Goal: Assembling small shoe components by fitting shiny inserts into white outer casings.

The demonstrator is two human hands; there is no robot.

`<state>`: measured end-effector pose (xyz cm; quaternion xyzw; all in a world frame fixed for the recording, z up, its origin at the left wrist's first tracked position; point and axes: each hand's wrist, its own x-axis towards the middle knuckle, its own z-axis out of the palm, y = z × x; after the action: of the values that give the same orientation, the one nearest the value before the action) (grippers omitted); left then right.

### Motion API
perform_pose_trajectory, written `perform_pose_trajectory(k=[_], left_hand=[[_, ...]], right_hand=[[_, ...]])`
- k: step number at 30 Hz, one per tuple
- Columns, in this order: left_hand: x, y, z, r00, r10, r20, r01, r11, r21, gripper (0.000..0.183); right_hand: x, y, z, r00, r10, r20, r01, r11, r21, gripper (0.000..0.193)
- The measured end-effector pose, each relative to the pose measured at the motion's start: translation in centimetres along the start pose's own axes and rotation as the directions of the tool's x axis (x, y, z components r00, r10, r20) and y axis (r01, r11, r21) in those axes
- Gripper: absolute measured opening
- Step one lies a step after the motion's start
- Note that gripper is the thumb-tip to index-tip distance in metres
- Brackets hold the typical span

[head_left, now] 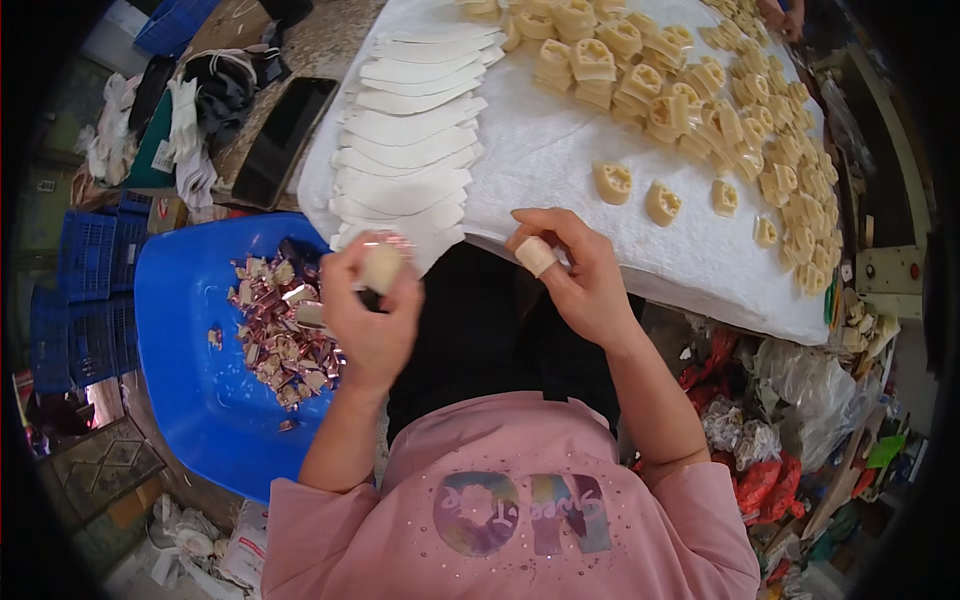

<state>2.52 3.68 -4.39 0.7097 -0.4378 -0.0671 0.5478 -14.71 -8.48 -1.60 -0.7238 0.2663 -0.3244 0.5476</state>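
My left hand (365, 320) is closed around a small cream piece (384, 266) with shiny pink edging, slightly blurred. It hovers between the blue basin (185, 400) and the near end of a column of overlapping white curved strips (405, 150). In the basin lies a heap of pink metallic and cream pieces (285, 340). My right hand (580, 275) is at the table's front edge, fingers curled but apart, with nothing visible between them. A beige wrap (536, 256) circles its thumb. Beyond it, a few cream hollow pieces (664, 203) stand singly on the white cloth (560, 150).
Many more cream hollow pieces (650, 80) are piled along the table's far and right sides. A black phone (285, 140) and gloves (185, 120) lie at the left. Blue crates (95, 260) stand beyond the basin; plastic bags (800, 400) crowd the right. Another person's hand (790, 22) shows far right.
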Motion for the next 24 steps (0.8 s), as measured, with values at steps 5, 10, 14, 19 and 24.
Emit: perform_pose_trajectory(k=[5,10,14,19,24], left_hand=[[0.8,-5.1,-7.1,0.936,0.006,-0.353,0.197,0.819,0.538,0.045],[1.2,-5.3,-8.0,0.959,0.03,-0.281,0.123,0.85,0.512,0.038],[0.6,-3.1,-4.3,0.963,-0.264,-0.049,0.267,0.96,0.081,0.031],[1.2,-2.5,-2.4,0.818,-0.563,0.119,0.516,0.626,-0.584,0.038],[2.3,-2.3,-0.7,0.812,-0.57,0.122,0.519,0.612,-0.597,0.039]], right_hand=[[2.0,0.0,1.8,0.971,-0.232,0.066,0.238,0.881,-0.408,0.033],[3.1,0.5,3.5,0.957,-0.264,0.122,0.29,0.834,-0.468,0.037],[3.1,0.6,4.5,0.917,-0.323,0.232,0.398,0.732,-0.553,0.037],[2.2,-0.2,6.5,0.849,-0.36,0.387,0.529,0.573,-0.626,0.029],[2.2,0.9,8.0,0.77,-0.465,0.438,0.621,0.386,-0.682,0.02]])
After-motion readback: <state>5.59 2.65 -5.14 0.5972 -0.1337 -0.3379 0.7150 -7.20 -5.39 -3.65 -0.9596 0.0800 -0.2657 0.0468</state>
